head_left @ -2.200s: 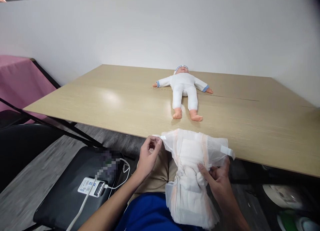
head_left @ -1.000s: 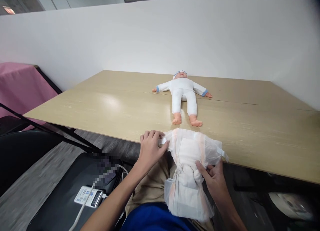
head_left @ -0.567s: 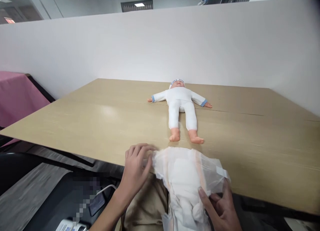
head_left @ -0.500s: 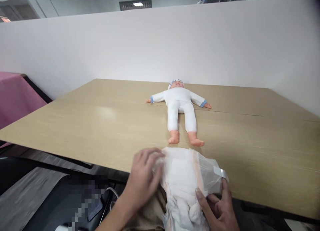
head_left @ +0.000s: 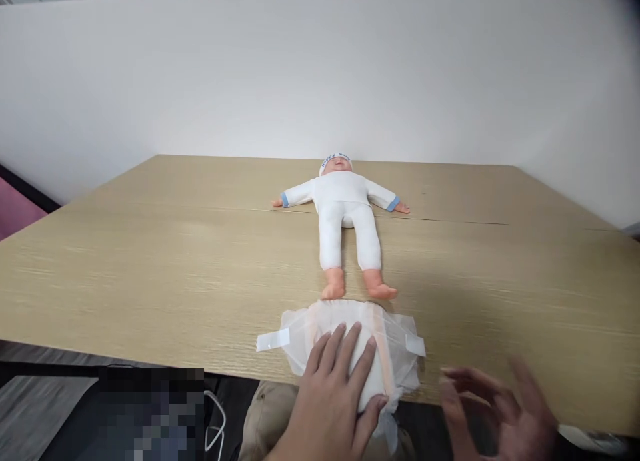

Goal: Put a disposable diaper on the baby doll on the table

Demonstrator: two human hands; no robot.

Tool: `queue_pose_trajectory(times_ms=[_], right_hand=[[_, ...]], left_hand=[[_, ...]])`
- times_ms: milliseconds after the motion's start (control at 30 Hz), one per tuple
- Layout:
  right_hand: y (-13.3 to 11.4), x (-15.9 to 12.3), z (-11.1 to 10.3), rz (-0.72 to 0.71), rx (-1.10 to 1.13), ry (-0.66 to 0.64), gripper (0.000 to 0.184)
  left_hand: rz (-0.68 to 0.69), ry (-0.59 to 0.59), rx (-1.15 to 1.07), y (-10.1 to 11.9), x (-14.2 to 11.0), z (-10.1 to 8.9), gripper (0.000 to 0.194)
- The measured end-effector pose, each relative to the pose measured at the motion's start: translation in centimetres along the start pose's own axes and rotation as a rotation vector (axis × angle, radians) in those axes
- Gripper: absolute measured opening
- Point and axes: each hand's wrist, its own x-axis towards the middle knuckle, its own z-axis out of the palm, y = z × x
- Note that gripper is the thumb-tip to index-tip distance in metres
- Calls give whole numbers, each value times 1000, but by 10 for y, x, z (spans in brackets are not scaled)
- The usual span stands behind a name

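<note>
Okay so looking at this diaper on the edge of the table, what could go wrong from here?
The diaper might slip: its lower end droops past the near edge of the table, and only the left hand presses on it, the right hand being off it. Its side tabs are spread out and could fold or catch. Pushed forward, it could bump the feet of the doll, which lie just beyond it.
</note>
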Motion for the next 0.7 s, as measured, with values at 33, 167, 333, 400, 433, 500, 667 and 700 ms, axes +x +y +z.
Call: queue_pose_trajectory(times_ms=[33, 167, 333, 400, 433, 500, 667, 700], right_hand=[[-2, 0, 5, -123, -45, -32, 76], [-5, -4, 34, -542, -133, -324, 31], [17, 3, 42, -492, -182, -314, 40], [24, 6, 39, -463, -222, -250, 38], [25, 5, 38, -470, -240, -226, 39], [20, 2, 41, -531, -265, -233, 51], [-10, -9, 69, -720, -297, -544, 78], [-13, -9, 74, -730, -323, -594, 78]], left_hand=[[-7, 11, 5, 2, 0, 1, 73], [-14, 10, 0, 4, 2, -1, 71], [8, -47, -13, 1, 4, -14, 73], [12, -61, -39, 1, 6, -21, 69], [8, -62, -67, 0, 7, -26, 63], [-8, -58, -153, -2, 14, -37, 53], [-45, 5, -179, -32, 55, -73, 43], [-21, 18, -106, -44, 69, -78, 46]])
